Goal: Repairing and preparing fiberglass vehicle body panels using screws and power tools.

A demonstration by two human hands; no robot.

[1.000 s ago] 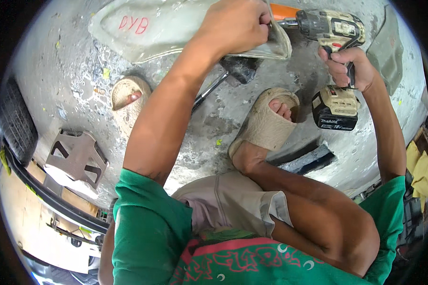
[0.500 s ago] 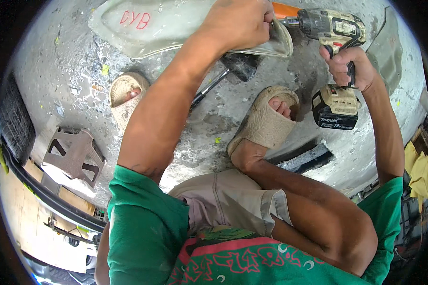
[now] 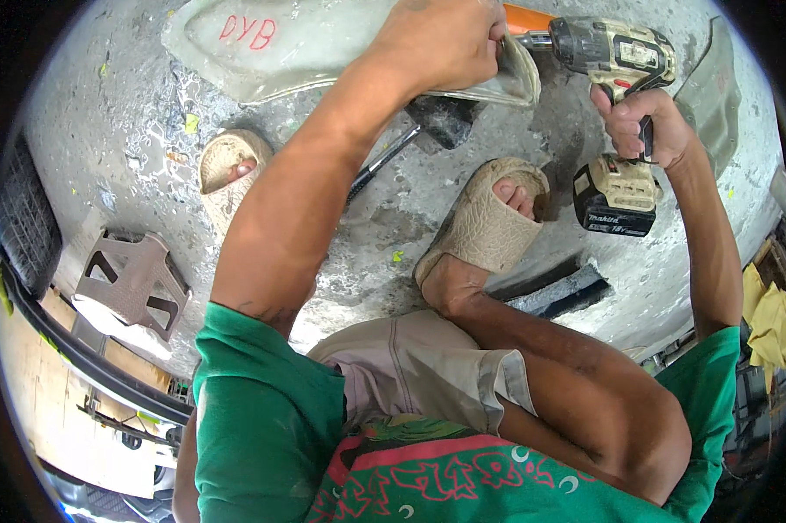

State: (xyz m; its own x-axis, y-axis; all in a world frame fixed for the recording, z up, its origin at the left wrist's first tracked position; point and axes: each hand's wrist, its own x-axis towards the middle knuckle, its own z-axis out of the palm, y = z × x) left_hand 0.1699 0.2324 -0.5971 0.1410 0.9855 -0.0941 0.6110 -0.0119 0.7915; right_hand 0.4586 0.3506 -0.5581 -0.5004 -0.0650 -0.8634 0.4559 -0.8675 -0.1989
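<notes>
My right hand (image 3: 641, 126) is wrapped round the grip of a cordless impact driver (image 3: 615, 52), with its beige and black battery pack (image 3: 618, 199) at the bottom. The driver's nose points left at the right end of a long, cloudy greenish-grey panel (image 3: 323, 48) with red handwriting on it. My left hand (image 3: 445, 44) is closed over that end of the panel; what its fingertips hold beyond the rim is hidden. Something orange (image 3: 525, 17) shows behind the driver's nose. Below the panel lies a black-headed mallet (image 3: 445, 120) with a shiny handle.
My sandalled feet (image 3: 502, 209) rest on the stained concrete floor. A brown plastic stool (image 3: 136, 279) and a tire (image 3: 27, 218) are at left. Another grey-green panel (image 3: 711, 105) lies at far right. A dark, flat strip (image 3: 563, 292) sits near my knee, and yellow cloth (image 3: 769, 322) beyond my right arm.
The view has shifted very slightly. Both hands keep their holds, and the driver stays at the panel's right end.
</notes>
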